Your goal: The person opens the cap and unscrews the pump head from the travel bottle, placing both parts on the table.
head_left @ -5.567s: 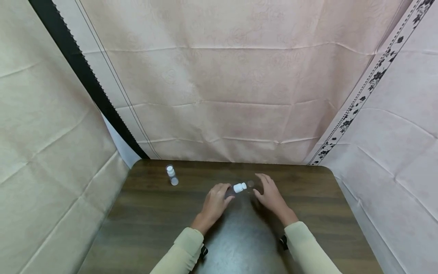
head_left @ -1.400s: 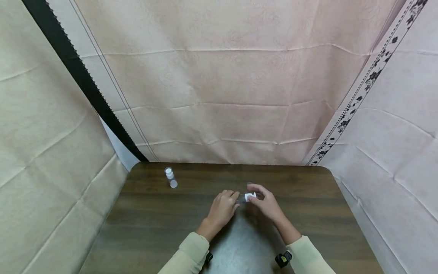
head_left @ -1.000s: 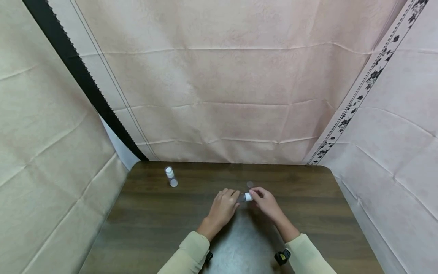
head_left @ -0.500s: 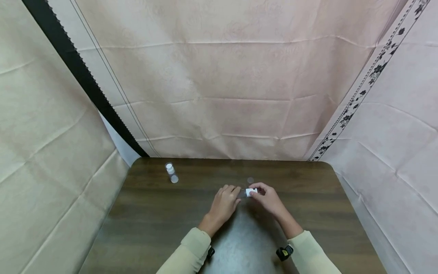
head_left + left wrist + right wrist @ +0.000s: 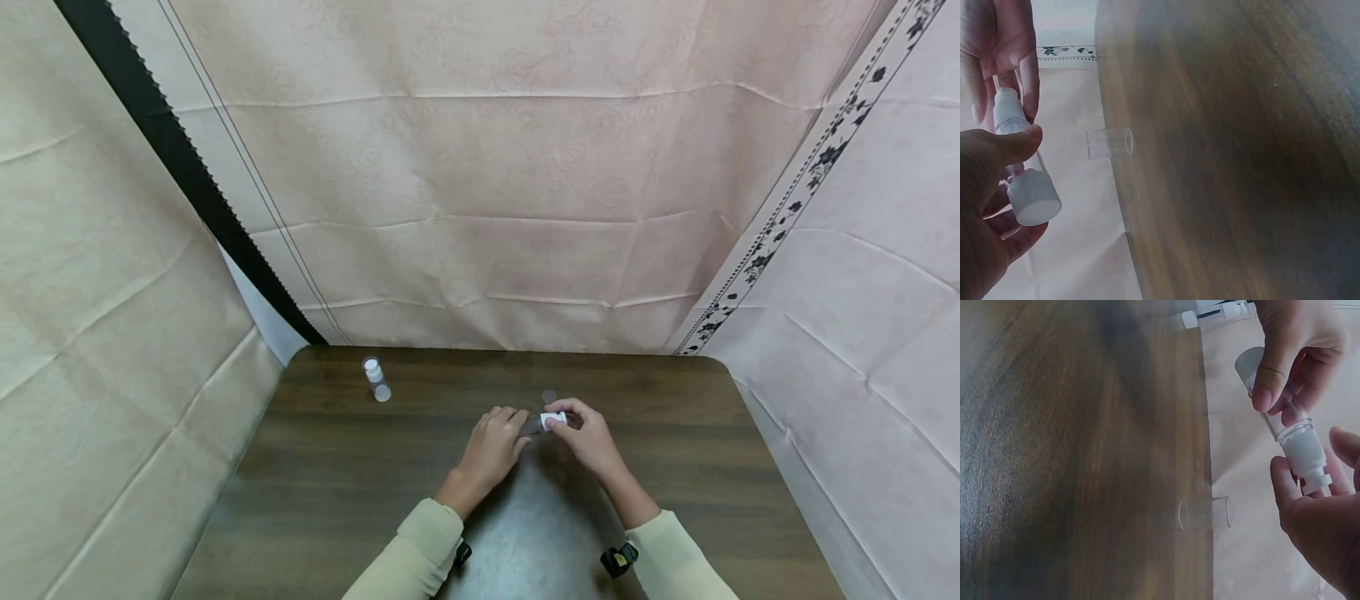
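Note:
My left hand [image 5: 491, 442] grips the clear middle of a small pump bottle [image 5: 1035, 199], which has a white base and a white pump top [image 5: 1305, 453]. The bottle is tilted in the air, its base towards my left palm and its top pointing right. The fingers and thumb of my right hand [image 5: 591, 437] are curled around the pump top, with its white side showing between them in the head view. A clear, hollow cap [image 5: 1110, 144] stands on the table just beyond the hands.
A second small bottle [image 5: 377, 380] with a white top stands near the far left of the wooden table [image 5: 315, 467]. Pale cloth [image 5: 487, 183] hangs along the table's far edge and both sides.
My right hand, apart from the bottle at first, came to its pump top. Its fingers have shifted from a close pinch to a wider hold around it. The left hand keeps its grip.

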A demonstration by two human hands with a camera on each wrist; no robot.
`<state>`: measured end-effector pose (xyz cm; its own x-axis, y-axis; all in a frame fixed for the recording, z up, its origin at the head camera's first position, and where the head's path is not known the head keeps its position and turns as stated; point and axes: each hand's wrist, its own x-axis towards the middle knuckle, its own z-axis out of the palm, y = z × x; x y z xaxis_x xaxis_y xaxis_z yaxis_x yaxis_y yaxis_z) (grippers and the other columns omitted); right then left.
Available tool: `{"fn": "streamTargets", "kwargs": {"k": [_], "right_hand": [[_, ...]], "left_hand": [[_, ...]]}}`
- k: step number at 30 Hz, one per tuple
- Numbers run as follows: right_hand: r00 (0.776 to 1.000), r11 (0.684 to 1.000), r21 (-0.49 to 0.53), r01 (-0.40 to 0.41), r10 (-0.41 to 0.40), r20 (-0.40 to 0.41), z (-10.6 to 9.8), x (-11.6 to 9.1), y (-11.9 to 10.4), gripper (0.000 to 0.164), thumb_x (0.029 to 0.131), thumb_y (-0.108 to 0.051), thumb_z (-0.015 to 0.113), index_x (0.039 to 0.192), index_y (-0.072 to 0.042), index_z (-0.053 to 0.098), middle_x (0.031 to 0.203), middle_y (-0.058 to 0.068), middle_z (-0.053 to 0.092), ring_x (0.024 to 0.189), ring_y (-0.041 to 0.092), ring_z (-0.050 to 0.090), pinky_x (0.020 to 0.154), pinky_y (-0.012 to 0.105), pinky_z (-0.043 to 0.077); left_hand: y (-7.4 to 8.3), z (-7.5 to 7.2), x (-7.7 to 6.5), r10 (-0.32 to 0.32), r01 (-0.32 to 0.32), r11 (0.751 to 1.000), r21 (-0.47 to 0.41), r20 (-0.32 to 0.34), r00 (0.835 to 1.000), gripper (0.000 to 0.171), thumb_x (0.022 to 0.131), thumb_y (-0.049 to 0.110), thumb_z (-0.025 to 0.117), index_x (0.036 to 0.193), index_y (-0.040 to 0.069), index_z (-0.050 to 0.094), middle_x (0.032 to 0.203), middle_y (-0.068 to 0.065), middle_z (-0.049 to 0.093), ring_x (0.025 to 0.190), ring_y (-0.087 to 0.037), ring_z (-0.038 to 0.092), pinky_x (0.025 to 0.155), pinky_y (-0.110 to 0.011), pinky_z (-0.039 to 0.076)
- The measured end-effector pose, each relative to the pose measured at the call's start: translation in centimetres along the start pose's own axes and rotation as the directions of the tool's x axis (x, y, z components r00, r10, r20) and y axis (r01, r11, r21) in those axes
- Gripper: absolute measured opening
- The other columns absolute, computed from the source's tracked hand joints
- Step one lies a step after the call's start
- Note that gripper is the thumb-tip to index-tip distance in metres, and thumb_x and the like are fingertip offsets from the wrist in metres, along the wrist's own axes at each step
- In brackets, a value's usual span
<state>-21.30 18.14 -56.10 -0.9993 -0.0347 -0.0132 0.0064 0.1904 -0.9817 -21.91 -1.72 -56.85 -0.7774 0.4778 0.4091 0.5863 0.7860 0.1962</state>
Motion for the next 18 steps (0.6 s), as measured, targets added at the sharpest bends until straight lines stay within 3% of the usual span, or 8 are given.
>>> {"fn": "streamTargets", "kwargs": {"k": [4, 8, 14, 18], "right_hand": [[0.999, 0.999, 0.015, 0.045, -0.045, -0.031, 0.19, 0.06, -0.13, 0.033, 0.097, -0.012, 0.073, 0.126, 0.003, 0.066, 0.132, 0.024, 0.065, 0.112, 0.02, 0.066, 0.085, 0.017, 0.053], [0.997, 0.996, -0.082, 0.021, -0.027, -0.071, 0.32, 0.11, -0.39, 0.035, 0.1, -0.02, 0.07, 0.128, 0.001, 0.066, 0.129, 0.021, 0.068, 0.117, 0.028, 0.064, 0.09, 0.02, 0.051], [0.994, 0.959, -0.265, -0.103, 0.091, -0.058, 0.34, -0.11, -0.65, 0.034, 0.105, -0.035, 0.062, 0.12, -0.006, 0.07, 0.102, 0.017, 0.07, 0.089, 0.032, 0.069, 0.067, 0.031, 0.056], [0.994, 0.955, -0.275, -0.106, 0.104, -0.021, 0.18, -0.08, -0.48, 0.031, 0.104, -0.034, 0.063, 0.115, -0.006, 0.072, 0.095, 0.022, 0.071, 0.079, 0.03, 0.069, 0.064, 0.034, 0.056]], "left_hand": [[0.02, 0.03, 0.06, 0.016, -0.016, 1.0, 0.022, -0.012, 1.0, 0.039, 0.09, 0.028, 0.082, 0.122, 0.008, 0.072, 0.111, -0.005, 0.074, 0.1, -0.019, 0.068, 0.088, -0.036, 0.059], [0.09, -0.13, 0.1, 0.037, -0.035, 0.998, 0.053, -0.031, 0.999, 0.039, 0.089, 0.028, 0.083, 0.121, 0.008, 0.073, 0.11, -0.005, 0.074, 0.098, -0.019, 0.068, 0.086, -0.034, 0.059], [0.2, -0.31, 0.07, 0.076, -0.07, 0.993, 0.094, -0.056, 0.996, 0.04, 0.087, 0.028, 0.085, 0.12, 0.008, 0.073, 0.109, -0.004, 0.074, 0.096, -0.017, 0.068, 0.082, -0.031, 0.058], [0.19, -0.29, 0.06, 0.069, -0.064, 0.994, 0.088, -0.054, 0.996, 0.04, 0.087, 0.028, 0.085, 0.12, 0.008, 0.074, 0.109, -0.004, 0.075, 0.097, -0.018, 0.068, 0.082, -0.031, 0.058]]}}
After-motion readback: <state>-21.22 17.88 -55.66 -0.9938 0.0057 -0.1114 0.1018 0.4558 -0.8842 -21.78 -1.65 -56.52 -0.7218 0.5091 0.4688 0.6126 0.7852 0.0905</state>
